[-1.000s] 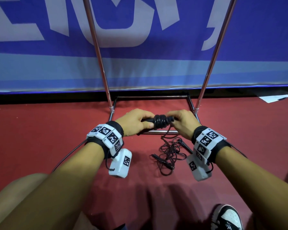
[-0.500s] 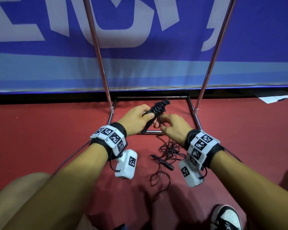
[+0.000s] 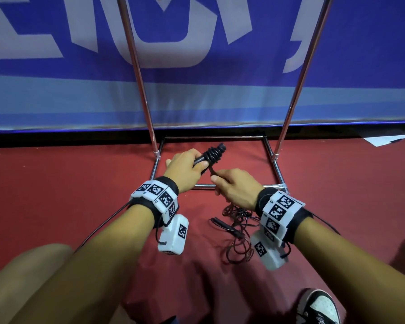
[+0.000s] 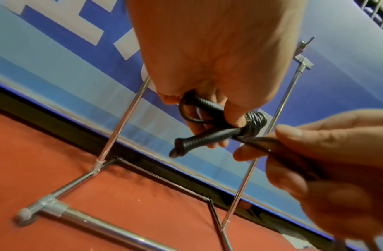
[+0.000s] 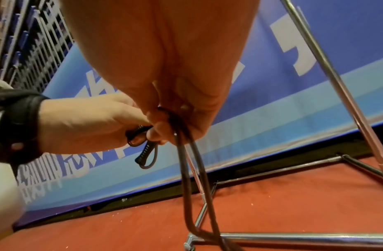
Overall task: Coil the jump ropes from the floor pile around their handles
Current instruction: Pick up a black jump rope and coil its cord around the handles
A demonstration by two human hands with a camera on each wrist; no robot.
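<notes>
My left hand (image 3: 185, 168) grips two black jump-rope handles (image 4: 207, 135) held together, tilted up and to the right. Several turns of black rope form a coil (image 3: 214, 154) around their upper ends; the same coil (image 4: 255, 121) shows in the left wrist view. My right hand (image 3: 232, 187) pinches the rope (image 3: 212, 171) just below the coil, and two strands (image 5: 190, 161) hang from it toward the floor. A loose pile of rope (image 3: 237, 232) with another black handle (image 3: 227, 228) lies on the red floor under my right wrist.
A chrome rack frame (image 3: 277, 174) stands just beyond my hands, with two upright poles (image 3: 140, 73) in front of a blue banner (image 3: 220, 101). A white sheet (image 3: 386, 140) lies at the far right. My shoe (image 3: 318, 307) and knee (image 3: 28, 265) are at the bottom.
The handles have tipped from level to pointing up-right, and my left hand rose with them. My right hand let go of the handle end and dropped back to pinch the rope.
</notes>
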